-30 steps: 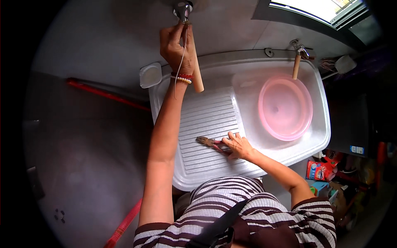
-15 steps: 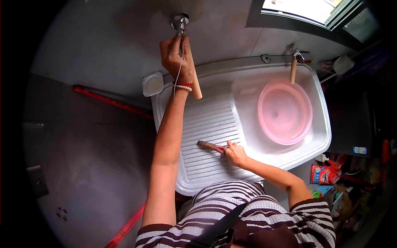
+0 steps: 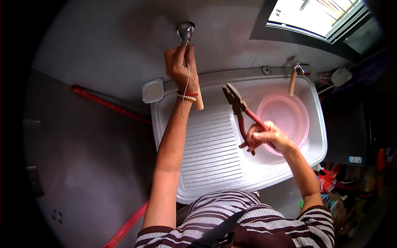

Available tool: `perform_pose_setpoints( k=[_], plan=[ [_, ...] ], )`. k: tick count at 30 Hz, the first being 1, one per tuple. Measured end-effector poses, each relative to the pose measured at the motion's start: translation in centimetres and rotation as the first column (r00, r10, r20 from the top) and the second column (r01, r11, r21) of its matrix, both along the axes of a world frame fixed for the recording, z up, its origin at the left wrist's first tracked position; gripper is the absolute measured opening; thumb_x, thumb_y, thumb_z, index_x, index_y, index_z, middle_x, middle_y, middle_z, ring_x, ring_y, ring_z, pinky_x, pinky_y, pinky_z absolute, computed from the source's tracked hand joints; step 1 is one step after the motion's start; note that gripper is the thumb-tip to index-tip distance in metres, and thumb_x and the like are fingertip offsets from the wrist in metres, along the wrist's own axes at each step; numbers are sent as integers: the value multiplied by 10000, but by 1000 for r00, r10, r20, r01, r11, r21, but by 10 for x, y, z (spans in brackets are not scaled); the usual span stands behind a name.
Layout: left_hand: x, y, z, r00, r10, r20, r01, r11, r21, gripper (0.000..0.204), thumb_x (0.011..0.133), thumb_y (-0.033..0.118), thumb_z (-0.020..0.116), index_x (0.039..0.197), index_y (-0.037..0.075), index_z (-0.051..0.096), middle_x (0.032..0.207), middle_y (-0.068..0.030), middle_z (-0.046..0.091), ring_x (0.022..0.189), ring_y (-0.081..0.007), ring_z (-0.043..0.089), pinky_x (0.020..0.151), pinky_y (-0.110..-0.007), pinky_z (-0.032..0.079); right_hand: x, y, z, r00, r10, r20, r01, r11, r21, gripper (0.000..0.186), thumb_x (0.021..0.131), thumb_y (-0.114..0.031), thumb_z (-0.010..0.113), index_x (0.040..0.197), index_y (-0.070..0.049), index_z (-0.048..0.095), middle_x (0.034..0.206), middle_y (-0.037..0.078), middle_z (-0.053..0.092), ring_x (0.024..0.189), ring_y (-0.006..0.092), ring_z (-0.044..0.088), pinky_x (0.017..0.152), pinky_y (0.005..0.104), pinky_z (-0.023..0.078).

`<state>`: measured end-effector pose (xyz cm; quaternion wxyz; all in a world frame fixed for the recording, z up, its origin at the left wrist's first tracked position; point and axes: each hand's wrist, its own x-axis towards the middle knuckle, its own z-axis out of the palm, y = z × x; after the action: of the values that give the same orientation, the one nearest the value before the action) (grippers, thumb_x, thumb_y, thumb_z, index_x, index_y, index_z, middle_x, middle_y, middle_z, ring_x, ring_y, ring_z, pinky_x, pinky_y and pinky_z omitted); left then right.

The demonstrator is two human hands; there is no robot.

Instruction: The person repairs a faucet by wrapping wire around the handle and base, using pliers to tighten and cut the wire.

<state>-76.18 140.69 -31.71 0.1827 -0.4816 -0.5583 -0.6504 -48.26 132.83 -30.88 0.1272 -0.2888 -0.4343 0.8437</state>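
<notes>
Pliers (image 3: 234,99) now lifted in right hand's (image 3: 266,138) grasp, basin (image 3: 289,108) beyond it; left hand (image 3: 180,70) pinches wire (image 3: 189,76) against tube (image 3: 200,102).

Behind the white sink (image 3: 256,173) rises a grey wall (image 3: 231,35), with 1 dark-framed window (image 3: 314,18) glaring bright beyond the sink's right half. A dimmer grey surface (image 3: 95,177), floor or wall, spreads left of the sink.

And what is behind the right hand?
Behind the right hand, the pink basin and white washboard sink partly show; whatever the hand and the combination pliers it holds cover cannot be seen.
</notes>
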Motion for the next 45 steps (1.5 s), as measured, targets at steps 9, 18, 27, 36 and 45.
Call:
perform_pose_setpoints(
  k=[9, 18, 27, 36, 45],
  plan=[
    [0, -3, 2, 959, -260, 118, 248, 963, 107, 269, 775, -88, 634, 1034, -15, 635, 925, -63, 508, 746, -143, 585, 655, -246, 529, -54, 90, 34, 956, 294, 8, -293, 951, 101, 246, 834, -254, 651, 815, -13, 607, 696, 110, 625, 816, 263, 678, 535, 325, 541],
    [-8, 1, -3, 963, -264, 53, 257, 959, 120, 374, 723, -205, 548, 1041, -25, 631, 910, -74, 523, 758, -153, 609, 690, -269, 558, -67, 122, 30, 933, 359, -35, -356, 932, 62, 234, 837, -228, 635, 823, 5, 615, 679, 157, 646, 802, 318, 675, 602, 356, 570],
    [-12, 3, -3, 956, -279, 94, 265, 954, 138, 316, 739, -157, 613, 1009, 3, 652, 891, -62, 535, 791, -162, 633, 678, -257, 580, -74, 137, 30, 915, 389, -105, -384, 921, 63, 206, 851, -189, 616, 806, 12, 595, 685, 168, 654, 751, 301, 681, 728, 392, 563],
    [-16, 7, -12, 937, -282, 207, 260, 957, 125, 310, 701, -119, 682, 978, 20, 673, 894, -46, 536, 744, -125, 580, 672, -240, 559, -91, 156, 29, 894, 433, -116, -427, 901, 69, 229, 846, -195, 630, 800, 28, 599, 699, 154, 652, 747, 292, 681, 760, 398, 554],
    [-19, 4, -20, 828, -453, 329, 429, 891, 147, 188, 763, -127, 554, 942, -80, 582, 993, -71, 497, 857, -208, 632, 786, -299, 554, -100, 166, 34, 898, 437, -41, -421, 884, 204, 279, 839, -223, 649, 783, 49, 624, 706, 140, 639, 815, 310, 673, 633, 339, 558]
  ],
)
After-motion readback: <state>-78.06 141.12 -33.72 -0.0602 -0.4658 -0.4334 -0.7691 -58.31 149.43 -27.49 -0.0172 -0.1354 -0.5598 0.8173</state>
